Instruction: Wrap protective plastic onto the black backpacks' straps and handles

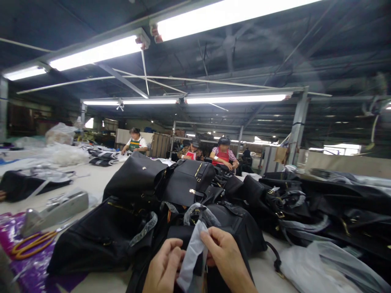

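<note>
My left hand (pixel 165 266) and my right hand (pixel 224 256) meet at the bottom centre, both pinching a strip of white foam wrap (pixel 193 252) that runs up between them. The strip lies over part of a black handbag (pixel 235 226) directly in front of me. Its handles carry the same clear and white wrapping. A second black bag (pixel 97 238) lies flat to the left of my left hand. More black handbags (pixel 186 181) are piled behind.
Orange-handled scissors (pixel 29 244) and a grey tape dispenser (pixel 55 209) lie at the left on purple sheet. Clear plastic bags (pixel 320 264) sit at the lower right. Three seated people (pixel 222 156) work at the far end of the table under fluorescent lamps.
</note>
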Demonstrator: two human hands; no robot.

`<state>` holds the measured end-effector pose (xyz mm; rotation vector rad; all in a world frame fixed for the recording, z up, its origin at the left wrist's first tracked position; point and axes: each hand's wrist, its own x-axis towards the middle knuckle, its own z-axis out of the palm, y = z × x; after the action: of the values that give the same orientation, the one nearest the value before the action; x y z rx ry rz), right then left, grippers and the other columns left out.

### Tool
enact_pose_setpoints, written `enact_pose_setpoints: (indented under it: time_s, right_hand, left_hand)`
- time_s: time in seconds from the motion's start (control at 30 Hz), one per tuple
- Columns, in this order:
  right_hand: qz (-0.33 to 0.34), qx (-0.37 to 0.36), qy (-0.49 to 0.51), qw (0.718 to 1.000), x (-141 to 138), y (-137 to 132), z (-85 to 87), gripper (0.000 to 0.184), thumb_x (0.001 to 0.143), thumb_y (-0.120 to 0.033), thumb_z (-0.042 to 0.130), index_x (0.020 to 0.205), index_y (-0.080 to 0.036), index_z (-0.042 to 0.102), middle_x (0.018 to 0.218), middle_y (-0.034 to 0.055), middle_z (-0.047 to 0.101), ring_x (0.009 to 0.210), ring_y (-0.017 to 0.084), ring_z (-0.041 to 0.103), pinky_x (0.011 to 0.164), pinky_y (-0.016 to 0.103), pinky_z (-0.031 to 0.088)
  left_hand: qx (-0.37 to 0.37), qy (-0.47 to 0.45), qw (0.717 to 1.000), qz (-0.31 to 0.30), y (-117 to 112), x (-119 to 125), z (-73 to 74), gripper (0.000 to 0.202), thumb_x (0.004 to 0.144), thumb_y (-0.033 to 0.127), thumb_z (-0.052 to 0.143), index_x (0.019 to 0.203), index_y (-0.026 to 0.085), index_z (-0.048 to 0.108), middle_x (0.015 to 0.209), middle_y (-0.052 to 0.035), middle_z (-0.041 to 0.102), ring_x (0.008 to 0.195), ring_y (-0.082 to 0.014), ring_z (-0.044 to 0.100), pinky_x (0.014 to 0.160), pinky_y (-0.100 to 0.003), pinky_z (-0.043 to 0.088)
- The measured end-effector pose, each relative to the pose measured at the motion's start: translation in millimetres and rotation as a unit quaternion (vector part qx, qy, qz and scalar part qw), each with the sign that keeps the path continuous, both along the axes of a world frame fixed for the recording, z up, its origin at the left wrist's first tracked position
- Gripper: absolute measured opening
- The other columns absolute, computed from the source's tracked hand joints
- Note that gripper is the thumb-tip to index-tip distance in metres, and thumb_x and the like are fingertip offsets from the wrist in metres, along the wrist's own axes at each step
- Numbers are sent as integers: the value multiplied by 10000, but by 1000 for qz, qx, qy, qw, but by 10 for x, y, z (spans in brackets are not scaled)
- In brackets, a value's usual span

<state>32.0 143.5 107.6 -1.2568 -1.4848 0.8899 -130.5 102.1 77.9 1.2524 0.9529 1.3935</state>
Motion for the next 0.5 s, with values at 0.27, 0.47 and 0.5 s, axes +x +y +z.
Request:
enact_pose_setpoints:
  time_s: [0.27, 0.47, 0.5]
  right_hand:
    - [-18, 41, -44, 998, 62, 75, 64, 422, 776, -585, 549, 580, -213, 506, 525, -27, 517, 529, 149, 516, 464, 232, 394]
    - [-43, 81, -144, 985, 64, 94, 166, 378, 805, -499, 444, 542, -229, 417, 537, -16, 484, 549, 159, 478, 507, 275, 318]
    - [-50, 89, -159, 982, 61, 92, 207, 376, 809, -492, 430, 539, -231, 410, 535, -15, 481, 552, 162, 477, 521, 284, 312]
  left_hand:
    - [-20, -36, 990, -134, 299, 131, 96, 483, 638, 559, 782, 848, 154, 623, 689, -28, 696, 638, -186, 646, 634, -272, 466]
    - [-24, -37, 993, -110, 342, 220, 32, 546, 593, 596, 809, 836, 157, 592, 648, -8, 676, 534, -129, 589, 543, -222, 422]
    - [-28, -40, 993, -104, 354, 223, 36, 547, 602, 615, 795, 816, 155, 591, 616, 7, 654, 504, -106, 558, 518, -206, 404]
